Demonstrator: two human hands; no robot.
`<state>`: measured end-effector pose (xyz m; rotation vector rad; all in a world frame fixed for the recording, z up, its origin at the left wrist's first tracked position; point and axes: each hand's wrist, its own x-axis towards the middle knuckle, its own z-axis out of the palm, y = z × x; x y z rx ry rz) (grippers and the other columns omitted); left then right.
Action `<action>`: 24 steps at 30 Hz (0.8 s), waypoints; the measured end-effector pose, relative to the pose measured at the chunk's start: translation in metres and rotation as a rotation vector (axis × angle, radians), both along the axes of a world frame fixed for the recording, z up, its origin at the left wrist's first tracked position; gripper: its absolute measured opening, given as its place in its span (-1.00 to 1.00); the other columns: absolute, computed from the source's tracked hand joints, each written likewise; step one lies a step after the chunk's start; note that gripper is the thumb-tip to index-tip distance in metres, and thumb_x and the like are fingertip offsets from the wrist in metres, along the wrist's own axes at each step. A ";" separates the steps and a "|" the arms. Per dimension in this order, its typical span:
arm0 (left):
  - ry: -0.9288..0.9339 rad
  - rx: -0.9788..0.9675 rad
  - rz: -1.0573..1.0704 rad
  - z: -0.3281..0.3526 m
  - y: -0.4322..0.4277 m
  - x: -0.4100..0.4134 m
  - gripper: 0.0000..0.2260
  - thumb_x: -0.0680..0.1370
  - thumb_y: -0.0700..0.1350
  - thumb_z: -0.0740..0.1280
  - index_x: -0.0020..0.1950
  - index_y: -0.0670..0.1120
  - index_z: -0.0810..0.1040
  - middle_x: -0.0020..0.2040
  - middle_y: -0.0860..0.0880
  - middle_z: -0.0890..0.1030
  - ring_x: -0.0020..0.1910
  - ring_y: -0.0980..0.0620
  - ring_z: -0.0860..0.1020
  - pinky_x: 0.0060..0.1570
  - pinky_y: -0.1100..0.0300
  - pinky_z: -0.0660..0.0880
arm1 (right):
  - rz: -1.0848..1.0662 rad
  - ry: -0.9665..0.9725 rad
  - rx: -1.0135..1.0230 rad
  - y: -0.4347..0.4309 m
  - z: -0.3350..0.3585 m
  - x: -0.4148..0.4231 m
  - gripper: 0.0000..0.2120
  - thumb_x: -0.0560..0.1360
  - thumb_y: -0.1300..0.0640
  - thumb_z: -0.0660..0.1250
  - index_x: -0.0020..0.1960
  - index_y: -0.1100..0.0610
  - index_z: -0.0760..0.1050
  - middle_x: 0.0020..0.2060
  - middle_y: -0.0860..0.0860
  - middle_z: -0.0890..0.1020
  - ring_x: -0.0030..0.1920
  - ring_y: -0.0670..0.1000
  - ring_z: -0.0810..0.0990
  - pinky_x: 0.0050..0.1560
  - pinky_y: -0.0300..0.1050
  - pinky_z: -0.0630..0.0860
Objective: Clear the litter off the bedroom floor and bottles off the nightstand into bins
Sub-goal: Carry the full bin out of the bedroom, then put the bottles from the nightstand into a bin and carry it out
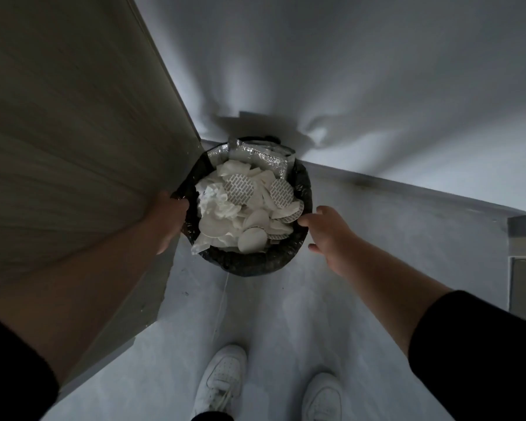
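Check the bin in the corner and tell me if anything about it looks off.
The bin is overfull: white round pads and crumpled tissue heap above its rim, and a silver foil pouch sticks up at the back. The left hand grips the rim; the right hand reaches for the opposite side. Nothing has spilled onto the floor.

Both hands (170, 220) (328, 235) outstretched, fingers curled.

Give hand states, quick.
Left hand: grips the bin rim.
Right hand: open, fingertips at the rim, holding nothing.
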<state>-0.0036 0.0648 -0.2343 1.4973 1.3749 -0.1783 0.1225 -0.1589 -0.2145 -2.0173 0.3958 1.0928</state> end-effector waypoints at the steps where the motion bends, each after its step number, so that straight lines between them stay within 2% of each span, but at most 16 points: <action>1: -0.020 0.057 -0.008 0.012 -0.002 -0.004 -0.92 0.57 -0.19 0.19 0.05 -0.09 0.38 -0.07 -0.14 0.43 -0.17 -0.05 0.42 -0.16 0.07 0.43 | 0.010 -0.027 -0.020 -0.005 0.012 -0.002 -0.44 0.47 0.18 0.33 0.44 0.13 0.29 0.33 0.11 0.40 0.08 0.06 0.47 0.21 0.12 0.51; 4: -0.095 0.098 -0.014 0.070 -0.017 -0.016 -0.93 0.55 -0.15 0.20 -0.08 -0.12 0.45 -0.24 -0.11 0.41 -0.27 0.00 0.36 -0.25 0.11 0.32 | 0.027 -0.052 -0.009 -0.021 0.064 -0.007 -0.45 0.48 0.18 0.35 0.44 0.10 0.30 0.36 0.10 0.40 0.11 0.06 0.48 0.23 0.11 0.50; 6: -0.143 0.049 -0.024 0.120 -0.030 -0.018 -0.84 0.56 -0.15 0.19 -0.22 -0.05 0.43 -0.28 -0.07 0.40 -0.27 0.00 0.37 -0.22 0.12 0.34 | -0.001 -0.047 0.042 -0.031 0.111 -0.007 -0.52 0.48 0.20 0.35 0.38 0.10 0.37 0.24 0.09 0.51 0.01 0.03 0.55 0.18 0.10 0.55; 8: -0.212 -0.063 0.032 0.177 -0.044 -0.017 -0.82 0.56 -0.18 0.19 -0.23 -0.02 0.43 -0.26 -0.05 0.42 -0.27 0.04 0.39 -0.24 0.15 0.38 | -0.048 -0.059 0.125 -0.038 0.169 -0.006 -0.61 0.48 0.21 0.34 0.30 0.11 0.44 0.01 0.05 0.60 -0.12 -0.03 0.58 0.05 0.02 0.60; 9: -0.254 -0.118 0.074 0.212 -0.051 -0.014 -0.82 0.57 -0.20 0.19 -0.22 -0.03 0.45 -0.25 -0.04 0.44 -0.28 0.06 0.41 -0.26 0.18 0.40 | -0.050 -0.082 0.165 -0.041 0.206 -0.003 -0.66 0.49 0.20 0.33 0.26 0.11 0.47 -0.07 0.02 0.60 -0.13 -0.04 0.58 -0.04 -0.05 0.59; 11: -0.316 -0.175 0.099 0.260 -0.063 -0.015 -0.81 0.57 -0.20 0.19 -0.21 -0.05 0.50 -0.24 -0.02 0.50 -0.27 0.10 0.47 -0.24 0.23 0.44 | -0.049 -0.113 0.239 -0.046 0.258 -0.005 -0.75 0.49 0.18 0.32 0.17 0.07 0.50 -0.07 0.03 0.60 -0.06 -0.03 0.59 -0.10 -0.12 0.56; 13: -0.348 -0.175 0.103 0.320 -0.077 -0.021 -0.80 0.59 -0.18 0.19 -0.18 -0.05 0.54 -0.22 -0.01 0.56 -0.24 0.11 0.52 -0.21 0.22 0.47 | -0.051 -0.137 0.291 -0.057 0.323 -0.008 -0.85 0.51 0.17 0.32 0.05 0.00 0.52 -0.04 0.03 0.60 0.00 0.00 0.59 -0.04 -0.09 0.56; 16: -0.428 -0.152 0.134 0.410 -0.096 -0.036 -0.79 0.62 -0.15 0.16 -0.11 -0.05 0.56 -0.16 -0.01 0.62 -0.17 0.10 0.57 -0.20 0.19 0.48 | -0.035 -0.186 0.370 -0.071 0.416 -0.017 -0.88 0.52 0.18 0.31 -0.05 -0.04 0.53 -0.10 -0.02 0.60 -0.01 0.00 0.58 0.06 -0.01 0.54; 20: -0.490 -0.045 0.167 0.514 -0.117 -0.059 -0.78 0.64 -0.12 0.13 -0.07 -0.03 0.55 -0.08 -0.01 0.62 -0.08 0.05 0.57 -0.05 0.11 0.48 | 0.130 -0.249 0.411 -0.090 0.519 -0.040 -0.87 0.52 0.17 0.31 -0.07 -0.07 0.53 -0.13 -0.07 0.59 -0.06 -0.04 0.56 0.13 0.07 0.52; 24: -0.570 0.071 0.197 0.603 -0.144 -0.097 -0.79 0.65 -0.09 0.10 -0.01 0.01 0.53 0.01 -0.01 0.60 0.03 0.01 0.56 0.06 0.08 0.48 | 0.256 -0.352 0.488 -0.104 0.605 -0.061 -0.85 0.53 0.17 0.31 -0.04 -0.08 0.55 -0.05 -0.09 0.63 0.05 -0.04 0.58 0.25 0.13 0.48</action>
